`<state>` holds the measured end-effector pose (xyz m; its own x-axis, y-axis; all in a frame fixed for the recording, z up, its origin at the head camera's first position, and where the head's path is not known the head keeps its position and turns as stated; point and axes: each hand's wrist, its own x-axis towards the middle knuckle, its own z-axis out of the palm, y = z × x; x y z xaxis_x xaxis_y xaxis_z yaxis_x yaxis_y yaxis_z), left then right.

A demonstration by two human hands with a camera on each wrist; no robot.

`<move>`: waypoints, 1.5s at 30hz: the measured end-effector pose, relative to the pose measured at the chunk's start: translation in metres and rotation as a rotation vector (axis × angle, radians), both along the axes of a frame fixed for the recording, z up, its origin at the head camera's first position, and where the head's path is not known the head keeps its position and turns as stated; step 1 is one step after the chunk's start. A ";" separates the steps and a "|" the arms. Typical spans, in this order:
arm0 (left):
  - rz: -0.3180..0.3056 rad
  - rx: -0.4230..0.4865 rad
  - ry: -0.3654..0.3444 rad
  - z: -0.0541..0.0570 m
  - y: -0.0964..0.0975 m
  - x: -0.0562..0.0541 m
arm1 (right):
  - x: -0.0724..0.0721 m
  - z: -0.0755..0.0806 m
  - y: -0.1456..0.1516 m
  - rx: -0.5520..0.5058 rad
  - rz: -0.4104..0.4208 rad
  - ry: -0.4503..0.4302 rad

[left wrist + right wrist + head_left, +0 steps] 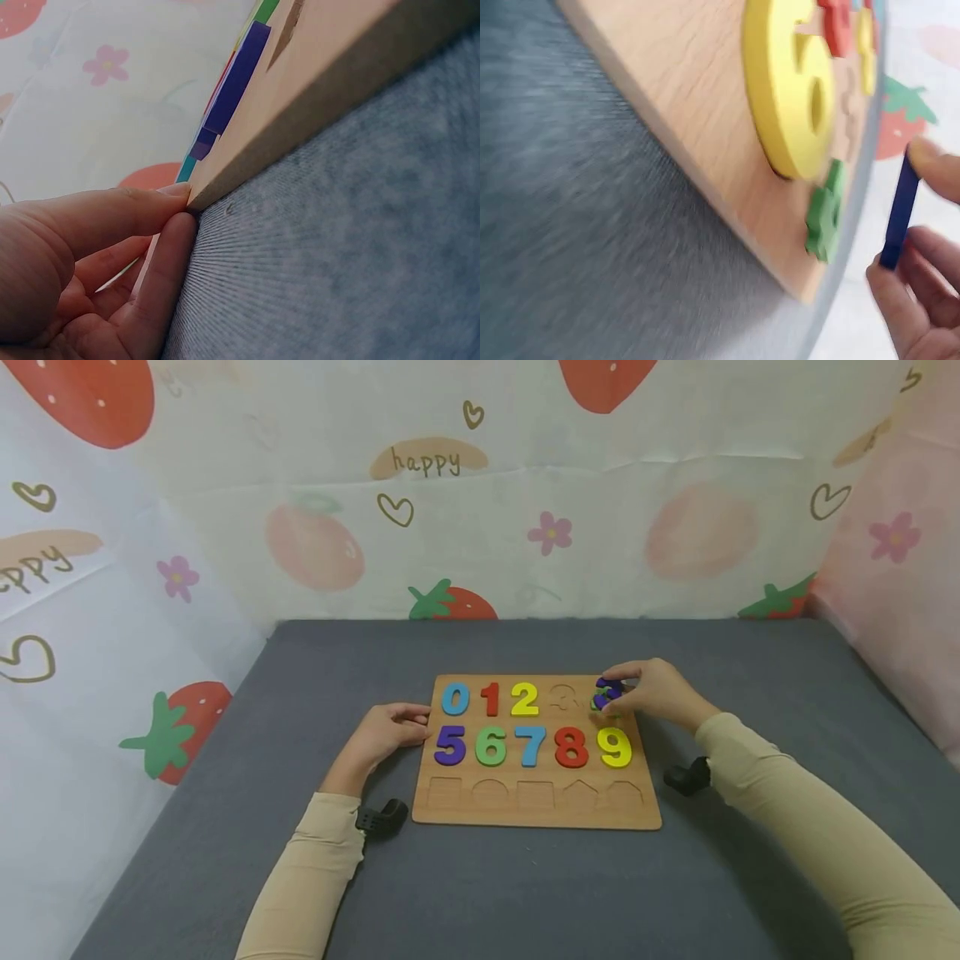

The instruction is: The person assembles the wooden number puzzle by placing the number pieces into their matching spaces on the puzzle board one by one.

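A wooden number puzzle board (536, 817) lies on the table. My left hand (384, 732) is at its left edge; in the left wrist view, the thumb (127, 214) and a finger hold that edge. Over the upper right corner, my right hand (654, 693) pinches a purple number 3 (608, 693) between thumb and fingers. The right wrist view shows this purple piece (900, 214) edge-on, raised off the board. Below it sits the green number 4 (825, 214), mostly covered in the head view. The recess shaped like a 3 (564, 697) is bare.
On the board are the blue 0 (455, 699), red 1 (490, 699), yellow 2 (525, 699), purple 5 (450, 746), green 6 (491, 746), blue 7 (530, 746), red 8 (572, 747) and yellow 9 (615, 748). Shape recesses line the front. A grey cloth (525, 893) covers the table.
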<state>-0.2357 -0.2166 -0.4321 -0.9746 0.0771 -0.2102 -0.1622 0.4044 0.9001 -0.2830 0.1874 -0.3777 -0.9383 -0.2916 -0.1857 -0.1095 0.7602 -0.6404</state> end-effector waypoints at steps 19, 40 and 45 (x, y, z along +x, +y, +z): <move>0.009 -0.014 -0.002 -0.003 0.003 -0.001 | -0.032 -0.019 -0.044 0.002 0.151 -0.044; 0.003 -0.006 0.008 -0.001 0.002 -0.003 | -0.033 -0.022 -0.050 0.019 0.159 -0.036; 0.004 0.002 0.008 0.000 0.003 -0.003 | -0.031 -0.020 -0.051 0.030 0.165 -0.014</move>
